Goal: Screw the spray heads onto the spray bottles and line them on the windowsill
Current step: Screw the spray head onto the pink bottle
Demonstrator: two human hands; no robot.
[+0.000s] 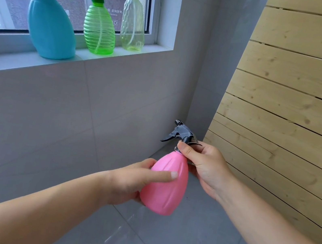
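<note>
One pink bottle [165, 186] held in mid-air below the windowsill [38, 63] | black spray head [181, 133] on its neck | our left hand [135, 181] wraps the body, forefinger across | our right hand [204, 165] pinches the collar, wrist bent | three capped bottles [99, 26] on the sill

The left hand [135, 179] wraps the body of a pink spray bottle [165, 183], held in the air and tilted, while the right hand [206, 165] pinches its neck just under the black spray head [181, 133]. On the windowsill [6, 63] stand a blue bottle [50, 26], a green bottle [100, 28] and a pale yellow-green bottle [133, 25], each upright with a spray head fitted, in a row near one another.
</note>
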